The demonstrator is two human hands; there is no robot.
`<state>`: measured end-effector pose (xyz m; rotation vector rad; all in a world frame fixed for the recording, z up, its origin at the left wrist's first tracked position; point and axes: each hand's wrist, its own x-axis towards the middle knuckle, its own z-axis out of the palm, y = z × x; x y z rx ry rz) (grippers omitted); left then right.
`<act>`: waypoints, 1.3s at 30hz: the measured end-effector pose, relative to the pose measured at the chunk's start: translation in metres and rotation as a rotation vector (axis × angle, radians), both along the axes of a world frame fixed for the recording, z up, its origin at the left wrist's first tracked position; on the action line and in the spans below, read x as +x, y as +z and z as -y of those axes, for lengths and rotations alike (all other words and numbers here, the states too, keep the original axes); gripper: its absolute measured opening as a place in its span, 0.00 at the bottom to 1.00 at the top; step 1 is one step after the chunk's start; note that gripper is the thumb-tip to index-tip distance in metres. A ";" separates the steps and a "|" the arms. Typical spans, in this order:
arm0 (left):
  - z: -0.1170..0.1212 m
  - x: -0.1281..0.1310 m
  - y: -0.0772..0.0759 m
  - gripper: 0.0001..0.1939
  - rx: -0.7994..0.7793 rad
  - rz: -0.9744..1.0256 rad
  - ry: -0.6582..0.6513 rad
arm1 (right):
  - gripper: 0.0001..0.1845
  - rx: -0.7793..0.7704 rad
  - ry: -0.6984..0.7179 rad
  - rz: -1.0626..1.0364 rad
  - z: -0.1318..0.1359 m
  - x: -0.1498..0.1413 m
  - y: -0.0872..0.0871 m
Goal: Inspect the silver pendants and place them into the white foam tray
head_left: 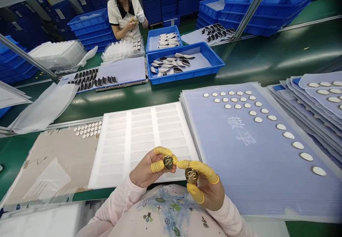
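Observation:
Yellow finger cots cover several fingertips on both my hands. My left hand (153,166) pinches a small dark metal disc (168,162) with a gold rim and a gold script letter. In my right hand (210,185) is a similar disc (191,175), gold-toned and with the same script letter, gripped between thumb and fingers. The two hands nearly meet in front of my body. Below and beyond them lies a white foam tray (128,123) with rows of slots. To the right, a stack of bluish sheets (227,166) carries spaced oval pieces with white faces (288,135).
A cardboard sheet (61,148) at left bears a cluster of small ovals (87,130). Across the green bench (120,100) stand blue bins (187,77) of curved black-and-white pieces. A co-worker (127,16) stands opposite. More stacked sheets (304,112) rise at right.

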<state>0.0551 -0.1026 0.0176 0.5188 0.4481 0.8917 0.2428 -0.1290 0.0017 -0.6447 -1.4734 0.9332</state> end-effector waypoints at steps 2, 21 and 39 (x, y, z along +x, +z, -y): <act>0.000 0.001 0.000 0.12 -0.002 -0.008 0.008 | 0.24 0.016 0.010 0.035 -0.001 -0.001 0.000; 0.006 0.002 -0.012 0.12 0.028 -0.032 0.047 | 0.21 -0.078 0.136 0.164 0.015 0.002 -0.016; 0.019 -0.018 -0.056 0.10 0.347 -0.800 -0.030 | 0.18 -0.261 0.005 0.240 0.004 0.014 -0.025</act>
